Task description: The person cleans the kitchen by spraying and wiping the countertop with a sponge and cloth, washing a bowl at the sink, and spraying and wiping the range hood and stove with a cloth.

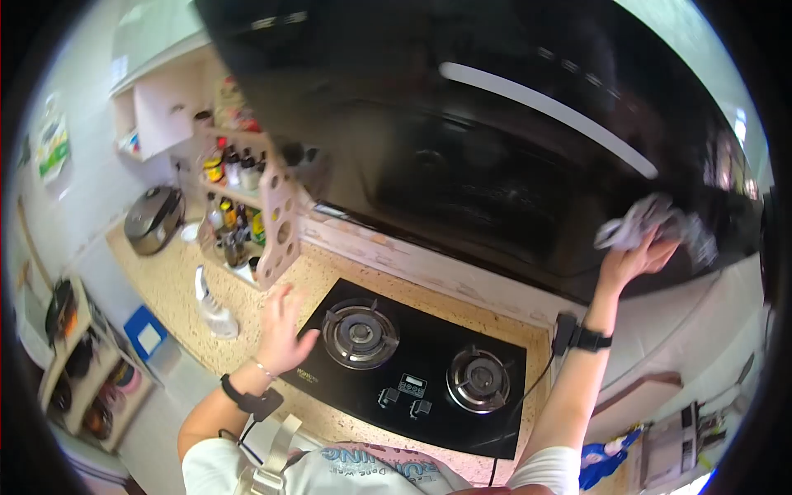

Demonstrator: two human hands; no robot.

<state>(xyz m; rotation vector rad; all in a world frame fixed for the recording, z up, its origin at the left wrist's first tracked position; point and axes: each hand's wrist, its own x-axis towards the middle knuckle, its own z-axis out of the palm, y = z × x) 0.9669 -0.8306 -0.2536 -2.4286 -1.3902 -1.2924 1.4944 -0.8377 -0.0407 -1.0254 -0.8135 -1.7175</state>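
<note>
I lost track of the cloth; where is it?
In the head view, the cloth is toward the right, in the right hand, against the glossy black panel.

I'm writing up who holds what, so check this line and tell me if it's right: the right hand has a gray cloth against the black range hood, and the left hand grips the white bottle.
The left hand is wrong: the head view shows it open, apart from the white bottle. The right hand does have the gray cloth against the black range hood.
</note>
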